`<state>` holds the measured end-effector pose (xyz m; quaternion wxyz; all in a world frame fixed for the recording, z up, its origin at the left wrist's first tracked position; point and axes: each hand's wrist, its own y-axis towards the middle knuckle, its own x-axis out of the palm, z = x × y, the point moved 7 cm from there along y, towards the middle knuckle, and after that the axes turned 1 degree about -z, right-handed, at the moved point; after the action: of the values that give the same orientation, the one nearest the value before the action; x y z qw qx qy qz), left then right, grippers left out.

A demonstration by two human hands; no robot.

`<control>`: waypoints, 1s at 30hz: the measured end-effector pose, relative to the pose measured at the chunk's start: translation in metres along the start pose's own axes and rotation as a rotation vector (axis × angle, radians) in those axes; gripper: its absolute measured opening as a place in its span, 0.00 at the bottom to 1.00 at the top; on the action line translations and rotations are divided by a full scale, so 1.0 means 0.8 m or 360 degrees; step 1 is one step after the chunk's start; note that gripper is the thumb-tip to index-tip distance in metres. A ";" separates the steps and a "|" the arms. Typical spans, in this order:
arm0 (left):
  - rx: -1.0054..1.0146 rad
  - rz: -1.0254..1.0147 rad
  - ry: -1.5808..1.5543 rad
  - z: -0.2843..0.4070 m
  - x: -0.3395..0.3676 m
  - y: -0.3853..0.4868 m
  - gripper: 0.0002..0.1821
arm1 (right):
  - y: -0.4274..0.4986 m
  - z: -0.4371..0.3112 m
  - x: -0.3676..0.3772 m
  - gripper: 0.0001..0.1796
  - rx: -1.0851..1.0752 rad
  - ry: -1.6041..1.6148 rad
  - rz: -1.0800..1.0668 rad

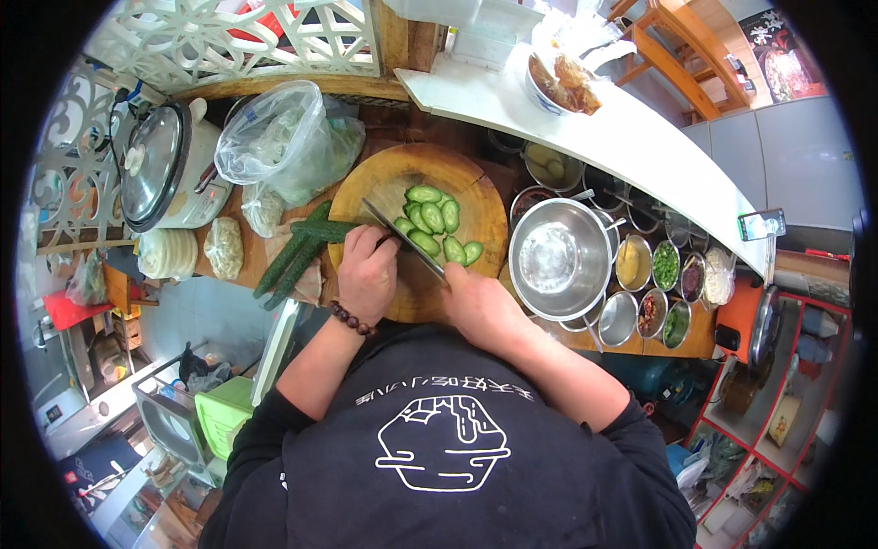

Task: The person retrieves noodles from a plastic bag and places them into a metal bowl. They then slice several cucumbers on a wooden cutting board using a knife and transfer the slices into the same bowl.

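On a round wooden chopping block (439, 302), my left hand (368, 264), with a beaded bracelet at its wrist, holds down a dark green cucumber (319, 230) whose uncut end points left. My right hand (483, 302) grips the handle of a kitchen knife (405, 237). The blade stands on edge just right of my left fingers, beside the cucumber's cut end, which the fingers and blade mostly hide. Several oval cucumber slices (431, 214) lie in a loose pile right of the blade. More whole cucumbers (291, 264) rest at the block's left edge.
A large steel bowl (561, 261) stands right of the block, with several small steel cups of chopped ingredients (665, 265) beyond it. Left are a plastic bag of greens (274, 137), small filled bags (223, 247) and a lidded electric cooker (171, 165). A white ledge (638, 158) runs behind.
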<state>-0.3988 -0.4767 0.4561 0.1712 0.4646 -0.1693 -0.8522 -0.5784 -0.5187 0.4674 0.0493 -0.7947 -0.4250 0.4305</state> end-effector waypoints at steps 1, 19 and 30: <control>-0.0026 0.0004 0.0032 0.000 -0.002 0.000 0.10 | -0.001 -0.001 -0.003 0.13 -0.0004 -0.0005 0.0005; -0.0031 0.0015 0.0005 -0.004 -0.008 -0.003 0.10 | -0.023 -0.018 -0.021 0.12 0.0003 0.0016 -0.0036; -0.0009 0.0023 -0.0022 -0.007 -0.008 -0.003 0.10 | -0.021 -0.029 -0.028 0.12 -0.0115 -0.0033 0.0038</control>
<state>-0.3911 -0.4727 0.4570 0.1775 0.4570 -0.1712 -0.8546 -0.5779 -0.5172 0.5037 0.0108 -0.7965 -0.4312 0.4237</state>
